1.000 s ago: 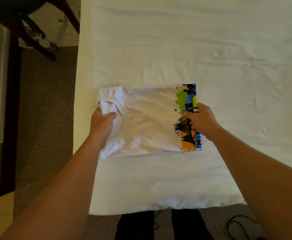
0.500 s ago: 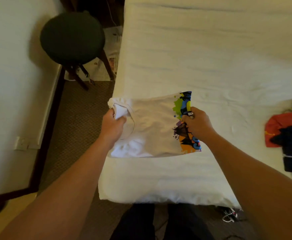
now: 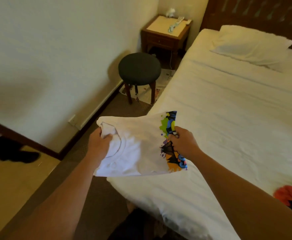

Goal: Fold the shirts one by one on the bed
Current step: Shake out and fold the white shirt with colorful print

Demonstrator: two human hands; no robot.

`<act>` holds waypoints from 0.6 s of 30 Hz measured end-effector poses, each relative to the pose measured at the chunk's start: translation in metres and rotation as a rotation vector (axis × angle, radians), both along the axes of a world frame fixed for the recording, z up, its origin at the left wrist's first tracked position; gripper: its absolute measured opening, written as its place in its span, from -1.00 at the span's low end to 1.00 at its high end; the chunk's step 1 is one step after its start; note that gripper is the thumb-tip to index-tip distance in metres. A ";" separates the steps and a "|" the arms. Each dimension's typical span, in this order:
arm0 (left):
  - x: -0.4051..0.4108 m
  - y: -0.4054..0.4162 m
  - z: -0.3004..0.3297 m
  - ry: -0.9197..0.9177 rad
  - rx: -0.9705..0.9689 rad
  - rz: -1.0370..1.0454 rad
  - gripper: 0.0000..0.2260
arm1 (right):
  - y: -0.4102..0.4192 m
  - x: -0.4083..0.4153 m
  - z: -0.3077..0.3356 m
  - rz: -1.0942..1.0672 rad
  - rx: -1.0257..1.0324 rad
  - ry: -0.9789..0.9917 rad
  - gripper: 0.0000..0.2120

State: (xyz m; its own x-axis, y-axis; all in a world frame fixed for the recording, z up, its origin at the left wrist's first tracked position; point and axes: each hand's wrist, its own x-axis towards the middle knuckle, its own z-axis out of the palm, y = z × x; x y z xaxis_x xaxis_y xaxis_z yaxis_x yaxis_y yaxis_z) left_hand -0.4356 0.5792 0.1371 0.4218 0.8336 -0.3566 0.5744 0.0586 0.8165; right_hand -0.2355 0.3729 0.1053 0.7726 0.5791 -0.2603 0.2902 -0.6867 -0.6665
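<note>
We see folded white shirt (image 3: pixel 138 149), colourful print along right edge, held flat above bed (image 3: pixel 237 118) corner; orange shirt (image 3: pixel 287 193) lies far right.

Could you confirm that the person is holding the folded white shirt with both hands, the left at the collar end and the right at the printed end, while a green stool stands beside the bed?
Nearly right, but the stool is black, not green, as the head view shows. The rest holds: the left hand grips the collar end of the folded white shirt, the right hand grips the printed end, and the stool stands beside the bed.
</note>
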 end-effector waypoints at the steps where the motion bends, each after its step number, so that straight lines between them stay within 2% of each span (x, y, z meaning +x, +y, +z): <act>1: -0.017 -0.004 0.005 -0.004 -0.004 0.044 -0.66 | 0.004 -0.010 0.003 0.041 -0.001 -0.002 -0.77; 4: -0.058 -0.010 0.017 -0.023 -0.011 0.156 -0.64 | 0.024 -0.033 0.011 0.136 0.009 0.018 -0.92; 7: -0.092 -0.003 0.025 -0.010 0.000 0.285 -0.60 | 0.049 -0.055 0.017 0.206 0.040 0.042 -0.61; 9: -0.118 0.007 0.028 -0.024 0.009 0.371 -0.58 | 0.070 -0.075 0.025 0.264 0.070 0.046 -0.54; 13: -0.167 0.029 0.036 -0.082 -0.001 0.503 -0.53 | 0.115 -0.113 0.035 0.370 0.131 0.055 -0.55; 18: -0.258 0.075 0.040 -0.185 -0.044 0.705 -0.54 | 0.212 -0.182 0.037 0.591 0.181 0.023 -0.59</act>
